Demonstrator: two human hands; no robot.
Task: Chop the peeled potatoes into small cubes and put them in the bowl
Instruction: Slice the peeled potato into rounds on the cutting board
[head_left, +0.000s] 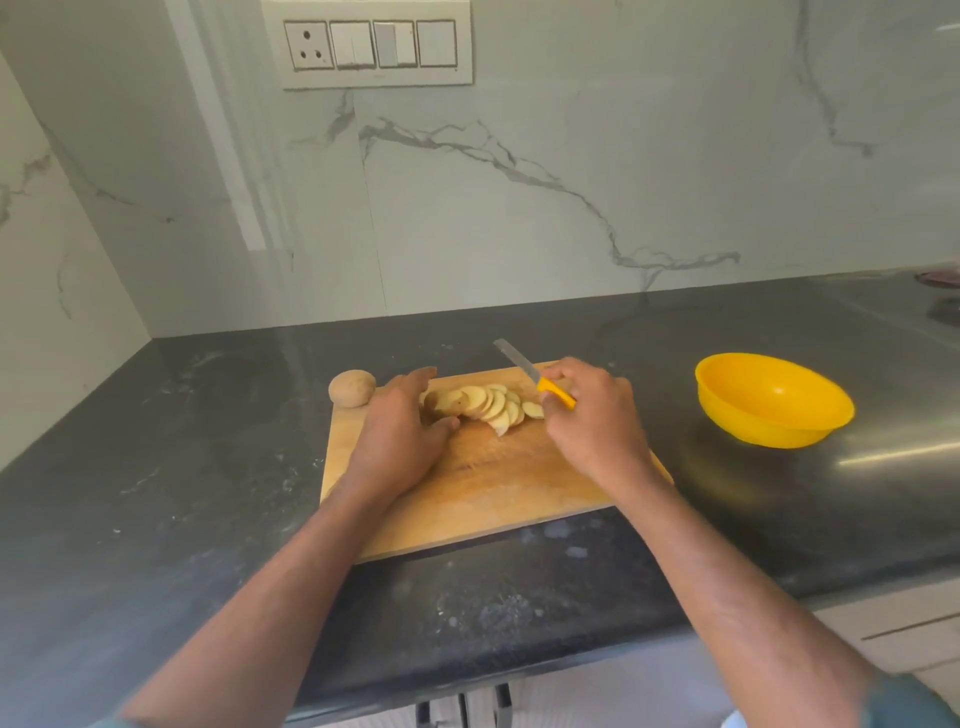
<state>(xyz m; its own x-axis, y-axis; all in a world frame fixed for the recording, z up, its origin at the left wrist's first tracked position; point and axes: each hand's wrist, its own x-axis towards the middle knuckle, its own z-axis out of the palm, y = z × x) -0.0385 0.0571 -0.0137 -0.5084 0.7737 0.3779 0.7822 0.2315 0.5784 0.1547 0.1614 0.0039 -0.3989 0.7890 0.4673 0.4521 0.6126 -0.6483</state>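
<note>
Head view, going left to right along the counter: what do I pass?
Whole potato → left hand → potato slices → knife held in the right hand → yellow bowl.

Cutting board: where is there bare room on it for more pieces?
The near half of the cutting board, between the two forearms, is bare. The far strip is crowded: potato slices, left hand, and right hand holding the knife.
</note>
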